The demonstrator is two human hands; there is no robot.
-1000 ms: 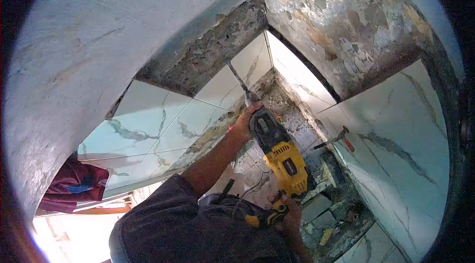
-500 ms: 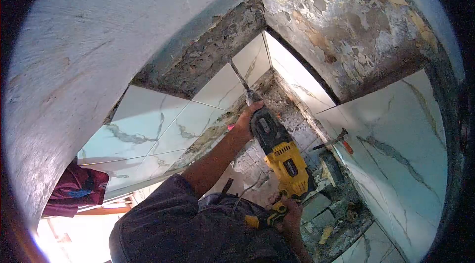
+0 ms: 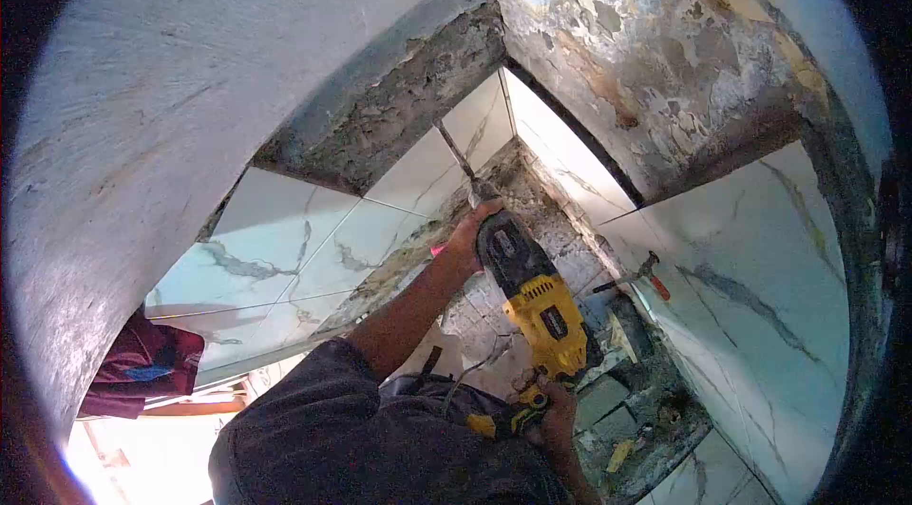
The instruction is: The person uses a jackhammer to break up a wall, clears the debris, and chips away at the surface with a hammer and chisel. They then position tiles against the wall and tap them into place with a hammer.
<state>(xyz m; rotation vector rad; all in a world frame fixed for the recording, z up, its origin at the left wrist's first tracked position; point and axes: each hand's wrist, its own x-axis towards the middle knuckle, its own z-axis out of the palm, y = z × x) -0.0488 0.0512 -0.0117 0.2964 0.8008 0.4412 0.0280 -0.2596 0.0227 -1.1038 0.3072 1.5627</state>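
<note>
A yellow and black rotary hammer (image 3: 548,320) is in both my hands, slanting up and to the left. My left hand (image 3: 469,234) is wrapped round its black front end, just behind the chuck. Lower down, my right hand (image 3: 554,413) grips the rear handle, fingers closed about it. A long chisel bit (image 3: 458,152) runs from the chuck, and its tip overlaps the top edge of the white marbled wall tiles (image 3: 380,229). Above that edge is a band of rough bare wall (image 3: 380,120).
A hammer with an orange handle (image 3: 655,282) lies at the right tiled wall (image 3: 750,315). Rubble and broken tile pieces (image 3: 608,400) cover the lower right. Dark red cloth (image 3: 152,362) hangs at the left. Peeling plaster (image 3: 655,58) marks the upper right wall.
The view has shifted slightly, so the walls and loose hammer appear a little further left. Both hands keep their hold on the rotary hammer, its bit still at the tiles' top edge.
</note>
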